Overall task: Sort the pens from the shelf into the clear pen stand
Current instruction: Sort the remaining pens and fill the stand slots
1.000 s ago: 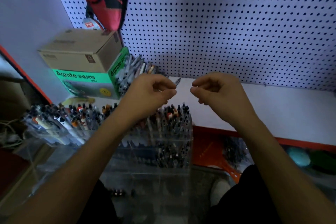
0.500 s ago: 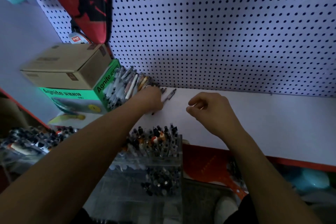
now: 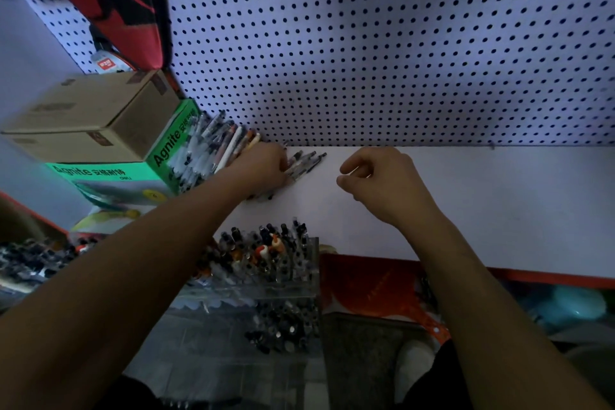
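Task partly done, by the look of it. The clear pen stand [image 3: 266,263] at the front edge of the white shelf [image 3: 482,203] already holds a dense crowd of upright pens, caps up, so many have gone in. A sizeable pile of loose pens [image 3: 213,150] is left on the shelf, leaning against the green Agnite box [image 3: 109,176] at the foot of the pegboard [image 3: 366,43]; a brown carton [image 3: 93,110] sits on top of that box. Left hand [image 3: 263,170] lies on the right edge of the pile, fingers folded down over a small cluster of pens [image 3: 306,161] whose tips stick out past the knuckles toward the right; I judge it is gathering or gripping them, but the fingertips are under the hand and the grasp itself is not visible. Right hand [image 3: 376,183] hovers over bare shelf, well apart from the pile, fingers loosely curled with thumb near forefinger; nothing seen in it. Hard to read: lighting is dim, the stand's compartments and any free slots cannot be made out, a second pen display at far left is blurred and cut off, and the number of pens in the pile is unclear.
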Demonstrator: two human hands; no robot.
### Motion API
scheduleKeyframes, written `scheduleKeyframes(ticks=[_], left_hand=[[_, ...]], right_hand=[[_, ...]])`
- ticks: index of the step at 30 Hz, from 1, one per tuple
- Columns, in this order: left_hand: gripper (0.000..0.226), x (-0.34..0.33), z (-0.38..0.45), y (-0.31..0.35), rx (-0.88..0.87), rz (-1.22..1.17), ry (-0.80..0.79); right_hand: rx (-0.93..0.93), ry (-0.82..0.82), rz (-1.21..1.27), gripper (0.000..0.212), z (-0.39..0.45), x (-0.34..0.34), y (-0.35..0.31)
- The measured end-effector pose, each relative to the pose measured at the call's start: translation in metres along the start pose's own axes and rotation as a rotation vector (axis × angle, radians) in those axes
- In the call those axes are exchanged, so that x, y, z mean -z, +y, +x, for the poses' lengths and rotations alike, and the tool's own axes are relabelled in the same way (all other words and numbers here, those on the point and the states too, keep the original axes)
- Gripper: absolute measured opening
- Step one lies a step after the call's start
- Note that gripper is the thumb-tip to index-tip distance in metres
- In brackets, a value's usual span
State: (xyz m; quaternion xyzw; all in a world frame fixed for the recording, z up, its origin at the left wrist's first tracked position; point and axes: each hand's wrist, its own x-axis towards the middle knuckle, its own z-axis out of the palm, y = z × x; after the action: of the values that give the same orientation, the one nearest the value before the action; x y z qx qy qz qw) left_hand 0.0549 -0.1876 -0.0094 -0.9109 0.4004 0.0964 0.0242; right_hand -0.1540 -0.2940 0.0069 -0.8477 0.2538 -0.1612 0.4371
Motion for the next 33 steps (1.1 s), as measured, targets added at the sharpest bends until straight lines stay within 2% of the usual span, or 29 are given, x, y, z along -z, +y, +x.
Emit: scheduleKeyframes(ticks=[2,6,8,17,20,23,28,30,33], left_hand=[[0.011,-0.001,-0.001,-0.001,-0.005,-0.019,0.022],[0.022,0.000,0.000,0.003,-0.001,0.016,-0.025],[0.019,0.000,0.000,0.004,0.008,0.040,-0.041],[0.026,-0.003,0.002,0.012,0.040,0.079,0.005],[0.032,-0.001,0.004,0.011,0.052,-0.058,0.017],[0.039,0.002,0.003,0.008,0.087,-0.377,0.040],[0.028,0.013,-0.011,0.005,0.134,-0.823,0.095],[0.030,0.021,-0.020,0.006,0.098,-0.883,0.106],[0.028,0.043,-0.038,0.011,-0.046,-0.835,0.143]], right_hand=[[-0.001,0.004,-0.007,0.009,0.000,0.000,0.001],[-0.014,0.010,-0.010,0.011,-0.001,0.000,0.004],[-0.024,-0.001,-0.009,0.012,-0.001,0.000,0.004],[-0.037,0.002,-0.011,0.014,0.000,-0.001,0.006],[-0.037,0.008,-0.011,0.014,0.000,0.000,0.006],[-0.042,0.011,0.000,0.013,0.001,0.001,0.007],[-0.051,0.008,0.002,0.012,0.001,-0.001,0.006],[-0.058,0.010,0.002,0.013,0.001,0.000,0.006],[-0.060,0.047,0.062,0.012,0.000,0.003,0.006]])
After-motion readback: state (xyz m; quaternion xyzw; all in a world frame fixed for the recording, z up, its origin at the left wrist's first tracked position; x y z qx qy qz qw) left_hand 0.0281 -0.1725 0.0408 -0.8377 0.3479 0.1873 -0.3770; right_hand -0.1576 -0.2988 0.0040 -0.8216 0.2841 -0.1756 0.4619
